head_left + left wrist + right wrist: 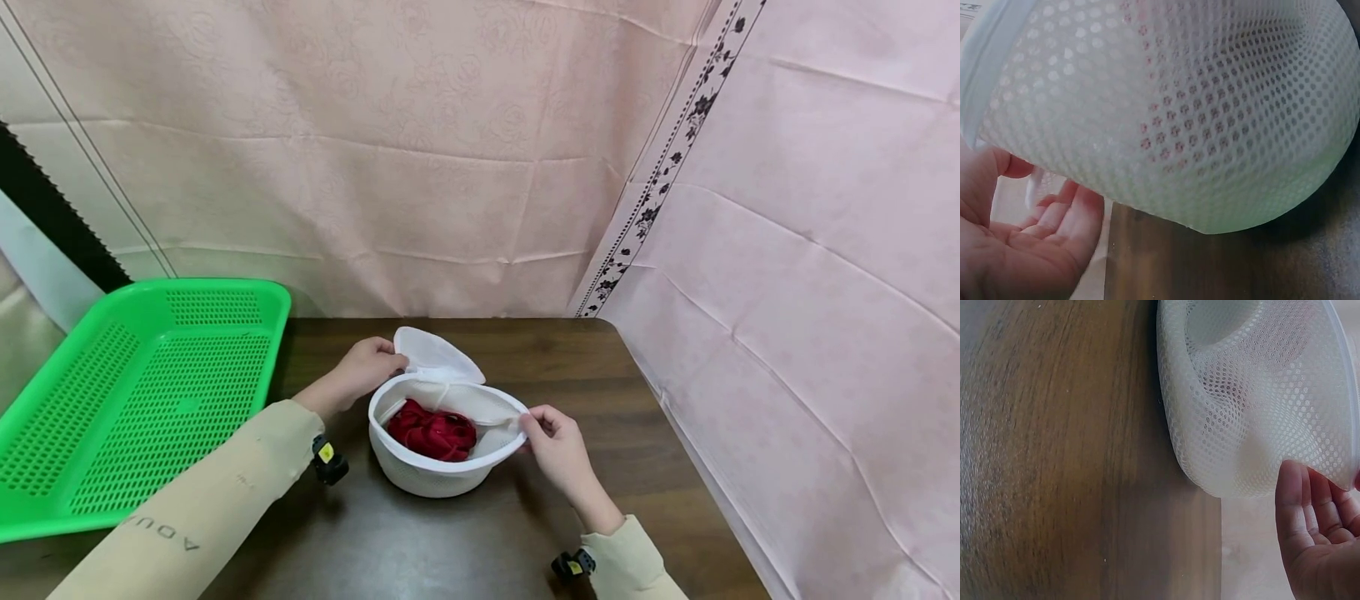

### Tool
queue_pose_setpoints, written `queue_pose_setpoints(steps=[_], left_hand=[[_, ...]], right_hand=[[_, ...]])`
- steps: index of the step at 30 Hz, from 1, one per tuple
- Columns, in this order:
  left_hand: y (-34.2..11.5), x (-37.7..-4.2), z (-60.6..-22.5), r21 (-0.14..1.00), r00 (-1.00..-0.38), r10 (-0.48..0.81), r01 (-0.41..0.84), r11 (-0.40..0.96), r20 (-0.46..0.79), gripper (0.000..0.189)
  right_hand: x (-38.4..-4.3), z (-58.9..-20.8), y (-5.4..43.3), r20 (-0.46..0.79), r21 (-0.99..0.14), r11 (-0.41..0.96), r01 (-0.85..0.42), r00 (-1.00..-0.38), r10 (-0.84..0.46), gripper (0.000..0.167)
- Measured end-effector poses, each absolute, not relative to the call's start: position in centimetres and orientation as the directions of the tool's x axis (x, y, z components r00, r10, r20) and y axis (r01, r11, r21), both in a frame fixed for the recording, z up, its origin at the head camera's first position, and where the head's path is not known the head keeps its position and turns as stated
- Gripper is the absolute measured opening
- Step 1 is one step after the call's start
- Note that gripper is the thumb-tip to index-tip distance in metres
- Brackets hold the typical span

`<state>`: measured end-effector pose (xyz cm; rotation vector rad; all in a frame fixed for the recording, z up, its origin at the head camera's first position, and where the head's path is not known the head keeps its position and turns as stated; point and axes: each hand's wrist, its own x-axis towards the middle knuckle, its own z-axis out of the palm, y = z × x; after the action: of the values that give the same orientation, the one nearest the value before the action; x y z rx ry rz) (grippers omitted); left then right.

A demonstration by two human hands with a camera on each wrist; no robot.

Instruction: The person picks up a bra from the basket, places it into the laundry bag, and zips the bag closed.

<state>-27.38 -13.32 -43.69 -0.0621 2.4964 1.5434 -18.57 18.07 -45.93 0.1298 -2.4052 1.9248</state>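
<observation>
A white mesh laundry bag [427, 482] stands on the table with its mouth open upward and its lid flap [437, 353] folded back. Inside lies a bundled dark red cloth [432, 433]. At the bag's far left edge, my left hand [363, 367] pinches the edge where flap and rim meet. My right hand [558, 446] pinches the rim on the right side between thumb and fingers. Red shows faintly through the mesh wall [1172, 125] in the left wrist view. The right wrist view shows fingers [1291, 500] against the bag's outer side.
To the left is a large green plastic basket [273, 367] with perforated walls. The brown wooden table [600, 392] ends at a back edge, where a pale pink cloth [450, 208] hangs. Another pink cloth [825, 292] hangs along the right side.
</observation>
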Motion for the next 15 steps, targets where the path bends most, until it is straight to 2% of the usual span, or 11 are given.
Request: queue_pose_setpoints(steps=[8, 15], left_hand=[[-12.8, -26.8, -42.8, 0.982, -0.991, 0.099, -0.067, 0.174, -0.085, 0.037], [-12.5, -26.0, -41.5, 0.997, -0.995, 0.092, -0.028, 0.076, -0.035, 0.036]], right_hand=[[-18.2, -45.1, 17.9, 0.081, -0.976, 0.2, -0.091, -0.995, -0.06, 0.015], [-17.1, -43.1, 17.3, 0.071, -0.97, 0.226, -0.086, -0.995, -0.075, 0.015]])
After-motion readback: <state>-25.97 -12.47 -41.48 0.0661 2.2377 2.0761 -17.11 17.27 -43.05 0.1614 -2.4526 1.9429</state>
